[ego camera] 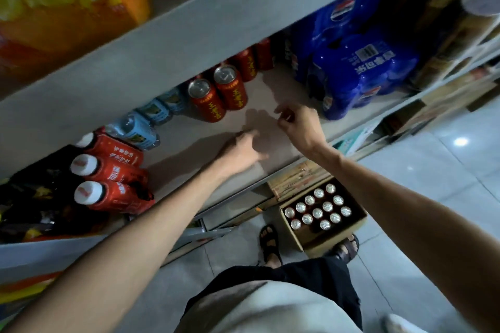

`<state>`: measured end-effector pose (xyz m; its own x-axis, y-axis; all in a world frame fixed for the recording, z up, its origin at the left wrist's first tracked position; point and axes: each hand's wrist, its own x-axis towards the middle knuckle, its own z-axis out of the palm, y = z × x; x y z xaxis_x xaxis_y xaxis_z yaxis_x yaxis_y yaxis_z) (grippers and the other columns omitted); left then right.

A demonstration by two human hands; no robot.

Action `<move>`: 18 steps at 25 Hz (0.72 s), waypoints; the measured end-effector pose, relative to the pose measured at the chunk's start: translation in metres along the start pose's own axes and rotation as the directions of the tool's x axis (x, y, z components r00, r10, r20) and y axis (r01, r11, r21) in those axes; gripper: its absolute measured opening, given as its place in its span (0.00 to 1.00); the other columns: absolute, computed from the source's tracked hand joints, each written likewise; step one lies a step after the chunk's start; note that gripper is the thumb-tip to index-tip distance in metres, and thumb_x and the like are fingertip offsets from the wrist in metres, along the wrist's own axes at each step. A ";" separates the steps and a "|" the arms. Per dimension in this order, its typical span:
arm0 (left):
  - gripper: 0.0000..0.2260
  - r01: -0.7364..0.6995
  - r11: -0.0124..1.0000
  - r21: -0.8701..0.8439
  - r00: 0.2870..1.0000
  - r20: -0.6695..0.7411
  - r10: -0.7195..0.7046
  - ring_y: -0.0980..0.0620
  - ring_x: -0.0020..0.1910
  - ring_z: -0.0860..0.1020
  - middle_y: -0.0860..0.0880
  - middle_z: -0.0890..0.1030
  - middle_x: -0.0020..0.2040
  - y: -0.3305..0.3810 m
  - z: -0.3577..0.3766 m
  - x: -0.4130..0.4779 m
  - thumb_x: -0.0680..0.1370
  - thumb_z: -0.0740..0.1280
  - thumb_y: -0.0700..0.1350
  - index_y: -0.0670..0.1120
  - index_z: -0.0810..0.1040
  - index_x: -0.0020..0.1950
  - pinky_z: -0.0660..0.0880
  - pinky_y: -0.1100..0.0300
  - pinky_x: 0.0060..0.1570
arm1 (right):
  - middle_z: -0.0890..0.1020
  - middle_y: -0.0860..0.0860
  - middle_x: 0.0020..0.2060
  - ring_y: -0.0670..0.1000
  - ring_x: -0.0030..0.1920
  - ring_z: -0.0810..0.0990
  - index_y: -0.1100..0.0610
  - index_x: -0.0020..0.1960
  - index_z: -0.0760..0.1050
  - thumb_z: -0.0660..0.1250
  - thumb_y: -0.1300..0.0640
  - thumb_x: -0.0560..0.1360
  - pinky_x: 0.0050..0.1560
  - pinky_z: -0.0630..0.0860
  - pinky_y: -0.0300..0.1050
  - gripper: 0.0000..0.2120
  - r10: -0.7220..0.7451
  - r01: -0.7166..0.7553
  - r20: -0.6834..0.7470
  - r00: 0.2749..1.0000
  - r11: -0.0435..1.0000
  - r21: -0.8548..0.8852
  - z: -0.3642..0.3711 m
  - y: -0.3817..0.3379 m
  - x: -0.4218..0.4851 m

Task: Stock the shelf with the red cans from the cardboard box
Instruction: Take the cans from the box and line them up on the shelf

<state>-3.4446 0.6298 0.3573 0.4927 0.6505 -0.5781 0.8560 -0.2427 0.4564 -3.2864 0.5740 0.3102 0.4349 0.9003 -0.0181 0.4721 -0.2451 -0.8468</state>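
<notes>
Several red cans (pixel 216 94) with yellow lettering stand in a row at the back of the grey shelf (pixel 189 140). My left hand (pixel 243 150) hovers over the bare shelf in front of them, fingers loosely spread, holding nothing. My right hand (pixel 299 124) is just to its right, fingers curled but apart, also empty. Down on the floor, an open cardboard box (pixel 349 227) holds several more cans (pixel 318 209), seen from their silver tops.
Red bottles with white caps (pixel 108 170) and light blue water bottles (pixel 140 130) fill the shelf's left side. Blue shrink-wrapped soda packs (pixel 359 67) stand on the right. An upper shelf board (pixel 189 24) overhangs. My sandalled feet (pixel 269 243) stand beside the box on the tiled floor.
</notes>
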 end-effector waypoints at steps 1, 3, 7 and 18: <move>0.25 -0.069 0.997 -0.042 0.996 -0.053 0.067 0.46 0.66 0.74 0.44 0.75 0.68 0.014 0.004 0.000 0.75 0.72 0.46 0.45 0.72 0.70 0.72 0.57 0.61 | 0.78 0.40 0.42 0.36 0.39 0.79 0.45 0.49 0.75 0.65 0.58 0.74 0.35 0.74 0.29 0.08 0.030 -0.029 -0.049 0.998 0.999 0.022 -0.013 0.010 -0.017; 0.15 -0.194 0.976 -0.100 0.979 -0.075 0.187 0.47 0.58 0.79 0.46 0.82 0.59 0.043 0.017 -0.004 0.76 0.71 0.45 0.44 0.78 0.62 0.75 0.57 0.57 | 0.79 0.41 0.38 0.36 0.35 0.80 0.45 0.45 0.75 0.64 0.58 0.75 0.32 0.72 0.26 0.07 0.150 -0.129 -0.176 0.973 0.984 0.126 -0.038 0.035 -0.052; 0.12 -0.326 0.942 -0.078 0.933 0.137 0.334 0.51 0.51 0.81 0.46 0.84 0.53 0.088 0.061 -0.013 0.77 0.68 0.44 0.44 0.79 0.60 0.77 0.57 0.54 | 0.80 0.44 0.36 0.31 0.32 0.77 0.53 0.43 0.79 0.67 0.63 0.74 0.31 0.68 0.22 0.06 0.406 -0.352 -0.304 0.862 0.911 0.217 -0.073 0.103 -0.098; 0.04 0.034 0.996 -0.082 0.858 0.513 0.013 0.54 0.34 0.76 0.44 0.80 0.45 0.150 0.204 0.040 0.79 0.65 0.37 0.43 0.76 0.52 0.69 0.66 0.31 | 0.80 0.58 0.34 0.55 0.36 0.77 0.59 0.36 0.79 0.63 0.65 0.72 0.38 0.71 0.47 0.09 0.936 -0.887 0.061 0.348 0.307 0.345 -0.093 0.288 -0.245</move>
<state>-3.2646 0.4727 0.2646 0.5141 0.1856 -0.8374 0.8566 -0.1606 0.4903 -3.1854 0.2491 0.1202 0.5461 0.1058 -0.8310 -0.5051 -0.7498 -0.4274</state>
